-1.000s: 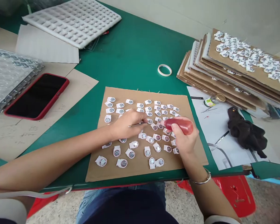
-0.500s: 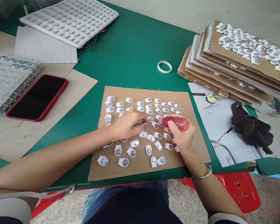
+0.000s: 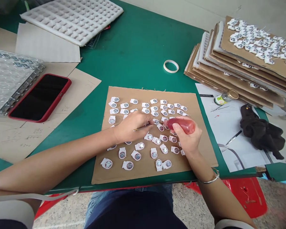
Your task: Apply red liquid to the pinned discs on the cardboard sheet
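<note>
A flat brown cardboard sheet (image 3: 143,170) lies on the green tabletop (image 3: 138,54) in mid-frame, small white-and-silver round discs (image 3: 107,163) spread over it. Behind it, a thin white tape ring (image 3: 171,71) sits left of the brown-and-white sheet stack (image 3: 248,74), upper right. At left, a rectangular red-cased black phone (image 3: 40,98); at right, crumpled black cloth (image 3: 262,130) on white printed paper (image 3: 214,122).
</note>
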Demonstrator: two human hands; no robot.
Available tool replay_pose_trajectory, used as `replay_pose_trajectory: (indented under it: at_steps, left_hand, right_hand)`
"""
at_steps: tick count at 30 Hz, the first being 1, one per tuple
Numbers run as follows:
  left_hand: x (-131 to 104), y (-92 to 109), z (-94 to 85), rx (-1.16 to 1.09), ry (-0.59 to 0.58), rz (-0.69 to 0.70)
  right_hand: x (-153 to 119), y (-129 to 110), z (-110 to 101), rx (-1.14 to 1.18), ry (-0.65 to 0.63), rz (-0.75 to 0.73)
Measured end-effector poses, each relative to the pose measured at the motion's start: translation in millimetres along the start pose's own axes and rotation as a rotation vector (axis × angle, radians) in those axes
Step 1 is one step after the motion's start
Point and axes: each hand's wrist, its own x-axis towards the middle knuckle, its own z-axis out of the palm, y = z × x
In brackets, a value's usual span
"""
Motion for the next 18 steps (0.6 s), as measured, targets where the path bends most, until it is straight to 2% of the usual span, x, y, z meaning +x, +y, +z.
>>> replay_pose_trajectory:
  at_steps: [7,13,18]
  left_hand:
    - [0,-1,1.1,0.000,0.003,-0.009]
    - [0,-2,2.1,-0.008,0.020,0.011]
    - [0,-2,1.7,-0.019,0.012,0.011]
  right_hand:
    - [0,-3,-2,-0.059,-0.033,-0.105]
    - [1,-11,-2,-0.094,-0.032,-0.261]
    - [1,-12,-2,-0.084,-0.053,-0.298]
